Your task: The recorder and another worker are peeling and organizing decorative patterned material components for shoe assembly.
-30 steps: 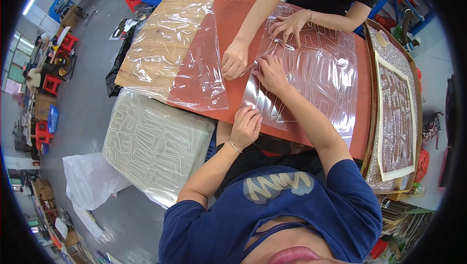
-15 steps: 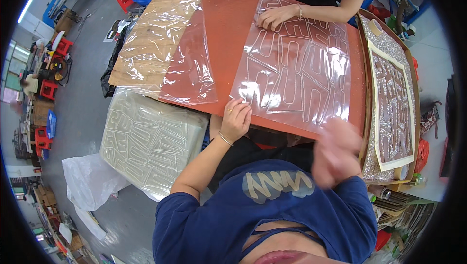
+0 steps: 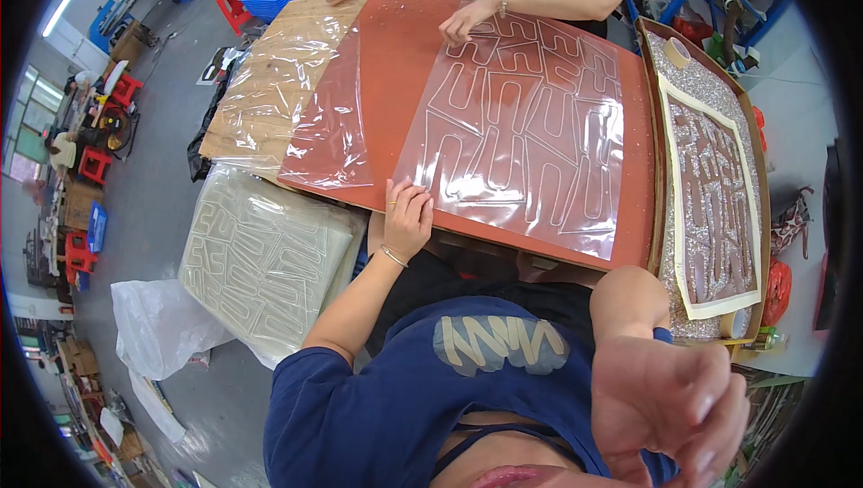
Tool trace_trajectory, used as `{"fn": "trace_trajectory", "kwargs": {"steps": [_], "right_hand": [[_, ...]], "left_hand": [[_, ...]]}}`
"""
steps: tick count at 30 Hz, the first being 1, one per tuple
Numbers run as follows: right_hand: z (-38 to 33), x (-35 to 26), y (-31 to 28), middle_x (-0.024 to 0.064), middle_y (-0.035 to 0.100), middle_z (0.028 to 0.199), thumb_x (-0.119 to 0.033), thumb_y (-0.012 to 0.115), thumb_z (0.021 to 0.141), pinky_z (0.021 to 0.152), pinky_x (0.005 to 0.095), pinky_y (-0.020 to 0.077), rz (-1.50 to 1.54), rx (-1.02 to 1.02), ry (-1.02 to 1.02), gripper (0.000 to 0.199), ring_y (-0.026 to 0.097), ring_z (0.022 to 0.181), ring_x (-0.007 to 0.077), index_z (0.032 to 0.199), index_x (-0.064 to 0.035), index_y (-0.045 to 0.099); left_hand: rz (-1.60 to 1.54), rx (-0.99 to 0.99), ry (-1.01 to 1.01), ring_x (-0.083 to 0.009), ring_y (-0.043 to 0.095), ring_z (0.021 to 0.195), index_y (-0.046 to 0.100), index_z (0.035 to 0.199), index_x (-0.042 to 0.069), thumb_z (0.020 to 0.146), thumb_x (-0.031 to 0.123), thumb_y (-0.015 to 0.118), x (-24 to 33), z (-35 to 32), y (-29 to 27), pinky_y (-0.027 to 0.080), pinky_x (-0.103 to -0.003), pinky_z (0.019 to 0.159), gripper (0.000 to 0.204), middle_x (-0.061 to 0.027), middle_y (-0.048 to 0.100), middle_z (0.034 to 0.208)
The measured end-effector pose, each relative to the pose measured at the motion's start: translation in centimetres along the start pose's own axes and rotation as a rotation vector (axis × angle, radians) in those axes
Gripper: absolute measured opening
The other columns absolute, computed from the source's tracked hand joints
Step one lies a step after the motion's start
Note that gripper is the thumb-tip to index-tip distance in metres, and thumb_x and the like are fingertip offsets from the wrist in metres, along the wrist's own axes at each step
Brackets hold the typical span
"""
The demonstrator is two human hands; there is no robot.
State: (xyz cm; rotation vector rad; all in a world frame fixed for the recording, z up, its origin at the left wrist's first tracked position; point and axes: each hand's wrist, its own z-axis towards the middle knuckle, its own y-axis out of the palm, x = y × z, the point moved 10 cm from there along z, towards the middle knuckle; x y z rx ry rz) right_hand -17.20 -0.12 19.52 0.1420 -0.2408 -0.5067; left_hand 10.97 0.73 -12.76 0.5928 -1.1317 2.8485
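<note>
My left hand (image 3: 409, 217) rests flat, fingers spread, pinning the clear patterned sheet's (image 3: 526, 133) near-left corner on the red board (image 3: 395, 66); the sheet runs near-to-far. My right hand (image 3: 670, 407), blurred, hangs loosely open, empty. A co-worker's hand (image 3: 463, 21) presses the far edge.

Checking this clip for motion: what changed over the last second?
The right hand left the clear patterned sheet and rose close to the camera, holding nothing. The left hand stayed at the sheet's near corner on the red board. A co-worker's hand still presses the far edge.
</note>
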Motion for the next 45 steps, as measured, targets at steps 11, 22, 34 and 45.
{"fn": "trace_trajectory", "kwargs": {"steps": [11, 22, 34, 45], "right_hand": [[-2.3, -5.1, -3.0, -0.0047, 0.052, 0.106, -0.011, 0.062, 0.083, 0.087, 0.0381, 0.036, -0.897, 0.899, -0.376, 0.028, 0.049, 0.104, 0.0134, 0.111, -0.0141, 0.056], [-14.2, 0.8, -21.8, 0.0218, 0.046, 0.13, -0.027, 0.066, 0.081, 0.098, 0.0475, 0.0363, -1.618, -0.763, 1.039, 0.046, 0.041, 0.12, 0.043, 0.119, -0.0022, 0.053], [-21.7, -24.9, -43.6, 0.0223, 0.056, 0.109, -0.023, 0.068, 0.076, 0.09, 0.0475, 0.0419, -2.323, -1.002, 1.629, 0.053, 0.052, 0.103, 0.0397, 0.121, -0.0001, 0.05], [-8.3, -25.8, -45.7, 0.0158, 0.068, 0.089, -0.024, 0.059, 0.086, 0.072, 0.0424, 0.0493, -2.201, 0.004, 1.342, 0.026, 0.067, 0.083, 0.0259, 0.104, -0.0053, 0.065]], "left_hand": [[-0.017, 0.015, -0.049, -0.0301, 0.053, 0.106, 0.058, 0.096, 0.004, 0.083, 0.011, 0.06, 0.1, -0.2, 0.8, 0.036, -0.045, 0.099, 0.015, -0.0107, 0.059, 0.104], [0.055, -0.026, -0.208, -0.03, 0.057, 0.083, 0.06, 0.085, 0.005, 0.076, 0.011, 0.066, -0.3, 1.2, -0.2, 0.042, -0.041, 0.081, 0.013, -0.0103, 0.061, 0.079], [-0.003, -0.094, -0.131, -0.0334, 0.055, 0.08, 0.059, 0.076, 0.006, 0.075, 0.011, 0.061, -0.1, 2.2, 0.5, 0.04, -0.044, 0.078, 0.006, -0.0121, 0.06, 0.079], [0.16, -0.118, -0.036, -0.0315, 0.047, 0.098, 0.063, 0.086, 0.005, 0.078, 0.014, 0.066, 1.1, 1.4, 2.0, 0.037, -0.045, 0.086, 0.013, -0.0124, 0.053, 0.096]]}}
